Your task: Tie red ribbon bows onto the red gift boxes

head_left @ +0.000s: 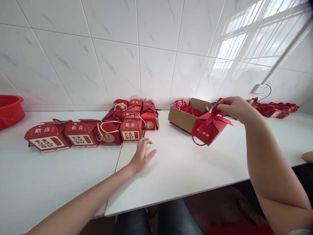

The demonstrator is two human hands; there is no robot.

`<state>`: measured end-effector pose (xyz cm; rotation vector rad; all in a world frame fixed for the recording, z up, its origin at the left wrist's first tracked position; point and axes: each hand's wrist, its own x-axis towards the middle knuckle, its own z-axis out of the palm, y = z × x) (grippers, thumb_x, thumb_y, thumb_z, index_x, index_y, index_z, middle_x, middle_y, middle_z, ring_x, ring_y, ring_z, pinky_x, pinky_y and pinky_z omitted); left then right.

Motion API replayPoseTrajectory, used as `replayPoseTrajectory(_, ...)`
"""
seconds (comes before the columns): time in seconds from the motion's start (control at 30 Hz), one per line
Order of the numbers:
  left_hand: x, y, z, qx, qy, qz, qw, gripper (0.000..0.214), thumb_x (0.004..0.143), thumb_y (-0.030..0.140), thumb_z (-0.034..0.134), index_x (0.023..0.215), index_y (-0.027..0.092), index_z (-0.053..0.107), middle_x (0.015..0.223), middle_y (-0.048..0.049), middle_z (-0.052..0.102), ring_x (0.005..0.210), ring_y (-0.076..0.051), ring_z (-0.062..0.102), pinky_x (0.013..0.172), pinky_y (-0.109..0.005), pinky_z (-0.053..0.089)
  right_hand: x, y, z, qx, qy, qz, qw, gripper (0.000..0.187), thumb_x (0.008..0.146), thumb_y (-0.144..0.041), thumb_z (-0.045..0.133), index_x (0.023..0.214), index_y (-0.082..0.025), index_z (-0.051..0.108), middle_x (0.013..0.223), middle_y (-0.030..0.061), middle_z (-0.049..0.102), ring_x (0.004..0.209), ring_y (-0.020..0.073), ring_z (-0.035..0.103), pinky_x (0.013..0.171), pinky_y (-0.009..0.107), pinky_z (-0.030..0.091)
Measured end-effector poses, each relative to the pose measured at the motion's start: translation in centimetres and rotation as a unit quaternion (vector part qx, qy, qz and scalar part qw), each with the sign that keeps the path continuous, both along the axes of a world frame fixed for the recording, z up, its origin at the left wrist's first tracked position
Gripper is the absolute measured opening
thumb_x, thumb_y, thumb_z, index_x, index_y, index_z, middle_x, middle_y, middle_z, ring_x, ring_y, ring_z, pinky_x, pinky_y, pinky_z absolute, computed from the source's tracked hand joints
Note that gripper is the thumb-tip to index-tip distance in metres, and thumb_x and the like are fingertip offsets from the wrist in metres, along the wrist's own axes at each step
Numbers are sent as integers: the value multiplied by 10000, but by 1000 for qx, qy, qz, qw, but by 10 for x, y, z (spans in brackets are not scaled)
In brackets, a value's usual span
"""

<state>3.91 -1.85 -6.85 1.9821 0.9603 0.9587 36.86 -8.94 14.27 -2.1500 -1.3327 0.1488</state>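
My right hand (pixel 231 107) pinches the top of a red gift box (pixel 209 128) with a pink ribbon bow and a dark red cord loop. The gift box hangs tilted above the table, in front of a brown cardboard box (pixel 181 121) that holds red and pink ribbons (pixel 187 108). Close to the table top, my left hand (pixel 141 155) has its fingers apart and holds nothing. It is nearest to a red box with a white label (pixel 131 130), at the right end of a front row of similar boxes. Some of these carry rope handles.
More red boxes (pixel 148 117) stand behind the front row against the tiled wall. A red basin (pixel 11 111) is at the far left. Further flat red boxes (pixel 274 110) lie at the far right, below a power socket (pixel 260 88). Another person's hand (pixel 307 157) shows at the right edge.
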Motion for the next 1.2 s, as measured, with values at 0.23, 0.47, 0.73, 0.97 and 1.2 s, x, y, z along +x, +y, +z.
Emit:
replayPoseTrajectory(0.23,0,21,6,-147,-146,35,978,248,820,451,532,838,204,523,911,-28,522,776,-154,487,721,-303,398,-68,11,-8,-14,49,278,959,92,682,-181,534,744,-196,600,668,18,560,575,126,478,482,248,350)
replayPoseTrajectory(0.47,-8,31,3,-236,-229,1,944,289,751,453,611,740,181,514,674,11,515,550,-94,423,486,-231,256,-114,47,-34,-38,212,503,837,94,723,-147,527,786,-174,591,768,11,616,654,118,548,569,237,425)
replayPoseTrajectory(0.73,-14,36,4,-288,-288,7,913,242,758,395,647,778,188,524,697,33,494,578,-75,455,514,-208,317,-132,77,-51,-61,258,479,837,93,771,-214,566,817,-165,630,806,25,635,735,133,570,666,254,448)
replayPoseTrajectory(0.97,-13,38,4,-304,-305,40,902,242,739,374,673,787,188,526,701,42,508,565,-65,462,532,-207,337,-135,84,-58,-23,322,416,850,63,719,-161,567,771,-164,602,619,-30,529,522,64,428,483,205,320)
replayPoseTrajectory(1.2,-16,39,3,-318,-305,23,897,206,770,352,641,831,187,533,826,5,592,622,-75,523,569,-212,361,-136,77,-53,13,215,342,915,90,704,-188,555,751,-168,629,691,-7,620,578,90,526,514,206,400)
